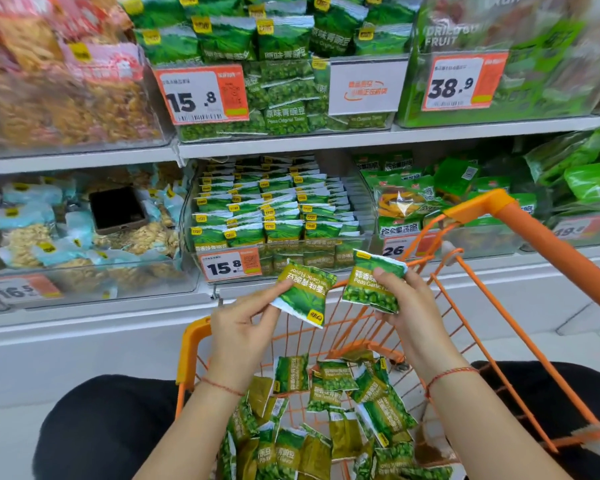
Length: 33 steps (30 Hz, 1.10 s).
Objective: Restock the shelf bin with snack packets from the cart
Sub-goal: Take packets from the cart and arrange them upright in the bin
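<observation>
I am between the cart and the shelf, with one garlic pea packet in each hand, both lifted clear of the orange cart point(499, 209) and held up in front of the shelf bin point(364, 216). My left hand point(238, 327) pinches the corner of the left packet point(305, 292), which sits tilted and upside down, its print reading the wrong way up. My right hand point(404, 299) grips the right packet point(373, 284) from the side, upright, label facing me. The two hands are apart, each clamped on its own packet, and the packets do not touch.

I judge the step in hand to be the carry and sorting before placing. The next move calls for turning the left packet upright, so that it matches the rows, then slipping both into the bin, where the packets stand on edge in tidy files behind the 15.8 price tag point(230, 266). The bin already looks well filled, so I would need to find a gap or press a row back gently.

The packets are small, flat, glossy green pouches with crimped white edges, a yellow logo and a clear window showing the peas. They look light and slippery. Many more lie loose in a heap in the cart basket point(343, 420) below my wrists.
</observation>
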Each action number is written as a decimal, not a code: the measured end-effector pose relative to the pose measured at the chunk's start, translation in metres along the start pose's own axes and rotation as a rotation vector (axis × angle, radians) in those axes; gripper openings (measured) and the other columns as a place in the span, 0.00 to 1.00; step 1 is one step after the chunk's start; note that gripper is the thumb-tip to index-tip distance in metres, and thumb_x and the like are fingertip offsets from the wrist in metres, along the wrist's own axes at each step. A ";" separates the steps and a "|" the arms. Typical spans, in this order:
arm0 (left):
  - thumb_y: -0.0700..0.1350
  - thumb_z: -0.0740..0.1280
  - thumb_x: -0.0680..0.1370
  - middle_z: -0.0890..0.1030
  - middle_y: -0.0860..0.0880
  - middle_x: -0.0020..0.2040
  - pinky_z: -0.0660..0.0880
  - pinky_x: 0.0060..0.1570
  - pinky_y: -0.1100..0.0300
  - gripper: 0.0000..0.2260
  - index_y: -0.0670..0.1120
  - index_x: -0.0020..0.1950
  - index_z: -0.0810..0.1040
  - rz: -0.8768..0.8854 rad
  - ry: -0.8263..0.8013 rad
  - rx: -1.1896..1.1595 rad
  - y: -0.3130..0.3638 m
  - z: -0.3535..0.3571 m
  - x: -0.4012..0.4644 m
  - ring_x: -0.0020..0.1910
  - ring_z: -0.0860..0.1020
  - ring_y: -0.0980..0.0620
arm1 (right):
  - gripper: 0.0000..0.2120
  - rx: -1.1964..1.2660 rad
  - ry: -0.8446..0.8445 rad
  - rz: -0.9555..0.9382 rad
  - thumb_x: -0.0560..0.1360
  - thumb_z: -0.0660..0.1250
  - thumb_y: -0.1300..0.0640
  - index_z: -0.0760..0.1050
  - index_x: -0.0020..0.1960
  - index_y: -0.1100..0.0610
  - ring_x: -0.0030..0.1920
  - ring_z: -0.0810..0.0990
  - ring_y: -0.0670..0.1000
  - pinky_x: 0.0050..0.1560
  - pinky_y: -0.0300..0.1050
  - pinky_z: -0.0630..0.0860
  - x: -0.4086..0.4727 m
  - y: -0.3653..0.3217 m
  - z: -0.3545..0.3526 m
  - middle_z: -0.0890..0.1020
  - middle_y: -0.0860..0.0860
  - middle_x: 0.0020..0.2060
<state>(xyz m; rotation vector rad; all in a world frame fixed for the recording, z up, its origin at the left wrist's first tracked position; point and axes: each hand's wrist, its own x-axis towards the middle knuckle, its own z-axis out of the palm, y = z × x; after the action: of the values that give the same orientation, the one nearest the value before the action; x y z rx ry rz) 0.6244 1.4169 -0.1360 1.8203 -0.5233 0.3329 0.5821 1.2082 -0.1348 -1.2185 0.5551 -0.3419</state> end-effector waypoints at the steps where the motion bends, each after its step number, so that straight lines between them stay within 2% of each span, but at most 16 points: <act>1: 0.36 0.65 0.73 0.85 0.51 0.42 0.68 0.36 0.78 0.15 0.49 0.58 0.79 0.039 -0.008 0.023 -0.002 0.000 -0.001 0.36 0.76 0.71 | 0.29 -0.010 -0.001 0.009 0.73 0.71 0.51 0.67 0.71 0.55 0.59 0.77 0.54 0.34 0.40 0.76 -0.001 0.000 0.002 0.73 0.54 0.66; 3: 0.44 0.62 0.72 0.82 0.56 0.51 0.72 0.45 0.77 0.16 0.50 0.58 0.79 0.068 -0.023 0.038 -0.007 -0.002 -0.001 0.48 0.77 0.72 | 0.34 -0.033 -0.014 -0.003 0.74 0.71 0.52 0.61 0.75 0.56 0.59 0.76 0.53 0.32 0.38 0.75 -0.002 0.001 0.003 0.70 0.51 0.69; 5: 0.46 0.60 0.72 0.79 0.61 0.55 0.73 0.52 0.73 0.16 0.51 0.57 0.81 0.070 -0.010 0.024 -0.011 -0.002 0.001 0.55 0.76 0.69 | 0.36 -0.034 -0.030 -0.012 0.75 0.69 0.53 0.56 0.77 0.54 0.55 0.74 0.48 0.33 0.38 0.74 -0.003 0.004 0.003 0.66 0.48 0.68; 8: 0.47 0.62 0.71 0.73 0.66 0.62 0.69 0.61 0.70 0.13 0.58 0.49 0.83 0.083 0.023 0.040 -0.012 -0.003 0.004 0.62 0.73 0.62 | 0.36 -0.028 -0.052 -0.010 0.75 0.69 0.54 0.54 0.77 0.54 0.47 0.74 0.41 0.36 0.42 0.77 -0.007 -0.001 0.004 0.64 0.49 0.66; 12: 0.48 0.64 0.71 0.77 0.68 0.56 0.66 0.66 0.63 0.07 0.58 0.42 0.80 0.108 0.060 0.076 -0.013 -0.003 0.002 0.65 0.70 0.61 | 0.40 -0.074 -0.093 -0.037 0.72 0.71 0.51 0.54 0.77 0.56 0.50 0.76 0.45 0.41 0.45 0.80 -0.014 -0.003 0.009 0.64 0.45 0.59; 13: 0.47 0.64 0.70 0.78 0.67 0.54 0.66 0.66 0.60 0.07 0.58 0.40 0.79 0.101 0.064 0.062 -0.012 -0.003 0.001 0.65 0.71 0.61 | 0.39 -0.088 -0.117 -0.046 0.69 0.72 0.49 0.58 0.75 0.55 0.52 0.76 0.46 0.40 0.45 0.80 -0.015 -0.003 0.011 0.66 0.43 0.54; 15: 0.47 0.63 0.69 0.80 0.65 0.53 0.69 0.64 0.55 0.06 0.58 0.38 0.78 0.017 0.081 -0.017 -0.009 -0.003 0.000 0.62 0.73 0.60 | 0.28 -0.113 -0.140 -0.056 0.65 0.72 0.46 0.67 0.61 0.50 0.56 0.78 0.50 0.36 0.42 0.79 -0.018 0.000 0.012 0.64 0.42 0.41; 16: 0.48 0.62 0.68 0.80 0.63 0.53 0.71 0.62 0.52 0.05 0.57 0.37 0.77 -0.047 0.088 -0.079 -0.007 -0.003 0.002 0.61 0.74 0.58 | 0.25 -0.109 -0.136 -0.062 0.67 0.72 0.47 0.67 0.60 0.50 0.55 0.79 0.50 0.35 0.42 0.79 -0.018 0.002 0.013 0.62 0.43 0.38; 17: 0.49 0.62 0.68 0.80 0.62 0.53 0.72 0.59 0.49 0.04 0.55 0.37 0.77 -0.116 0.089 -0.151 -0.005 -0.003 0.004 0.60 0.76 0.55 | 0.28 -0.107 -0.132 -0.061 0.70 0.71 0.50 0.65 0.66 0.53 0.54 0.79 0.48 0.37 0.44 0.81 -0.019 0.003 0.014 0.62 0.45 0.38; 19: 0.47 0.61 0.70 0.81 0.58 0.50 0.75 0.52 0.49 0.04 0.51 0.37 0.75 -0.225 0.077 -0.287 -0.001 -0.001 0.008 0.53 0.78 0.48 | 0.36 -0.103 -0.130 -0.036 0.74 0.69 0.54 0.54 0.76 0.55 0.50 0.79 0.44 0.41 0.45 0.82 -0.018 0.005 0.015 0.66 0.46 0.42; 21: 0.43 0.58 0.72 0.79 0.57 0.42 0.75 0.42 0.60 0.06 0.49 0.39 0.73 -0.270 0.059 -0.275 0.004 0.002 0.011 0.42 0.77 0.56 | 0.38 -0.102 -0.134 -0.014 0.75 0.68 0.54 0.50 0.78 0.54 0.51 0.80 0.46 0.39 0.41 0.81 -0.018 0.005 0.015 0.70 0.48 0.58; 23: 0.43 0.58 0.78 0.74 0.51 0.36 0.72 0.34 0.60 0.07 0.51 0.41 0.72 -0.289 0.033 -0.163 0.008 0.007 0.014 0.34 0.72 0.59 | 0.39 -0.089 -0.120 0.009 0.75 0.69 0.54 0.50 0.78 0.52 0.55 0.79 0.49 0.37 0.39 0.81 -0.019 0.003 0.015 0.62 0.54 0.72; 26: 0.45 0.58 0.82 0.74 0.53 0.37 0.71 0.36 0.52 0.05 0.50 0.49 0.72 -0.175 0.097 0.119 0.013 0.013 0.020 0.35 0.72 0.56 | 0.37 -0.017 -0.123 0.029 0.76 0.68 0.56 0.51 0.78 0.52 0.52 0.75 0.44 0.39 0.40 0.80 -0.019 0.002 0.015 0.61 0.52 0.73; 29: 0.43 0.62 0.80 0.75 0.54 0.43 0.68 0.38 0.60 0.04 0.45 0.51 0.75 0.044 0.149 0.325 0.029 0.025 0.027 0.42 0.73 0.55 | 0.33 0.029 -0.147 0.012 0.76 0.68 0.57 0.56 0.76 0.53 0.56 0.72 0.46 0.49 0.48 0.80 -0.019 0.002 0.015 0.66 0.45 0.63; 31: 0.45 0.63 0.79 0.77 0.52 0.44 0.69 0.39 0.62 0.05 0.46 0.49 0.77 0.151 0.095 0.398 0.037 0.042 0.026 0.43 0.74 0.54 | 0.25 0.001 -0.188 -0.017 0.76 0.67 0.57 0.65 0.71 0.55 0.60 0.76 0.52 0.55 0.53 0.79 -0.021 0.001 0.017 0.75 0.46 0.54; 33: 0.51 0.62 0.78 0.77 0.55 0.44 0.73 0.42 0.61 0.09 0.47 0.50 0.78 0.148 -0.002 0.345 0.043 0.057 0.020 0.45 0.76 0.54 | 0.17 0.030 -0.225 -0.030 0.77 0.65 0.58 0.71 0.65 0.55 0.56 0.80 0.53 0.53 0.51 0.80 -0.024 0.000 0.018 0.82 0.50 0.49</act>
<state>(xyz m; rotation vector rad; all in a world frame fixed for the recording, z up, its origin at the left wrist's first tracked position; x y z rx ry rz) 0.6180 1.3483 -0.1081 2.1186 -0.6336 0.5490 0.5723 1.2349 -0.1250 -1.2190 0.3368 -0.2337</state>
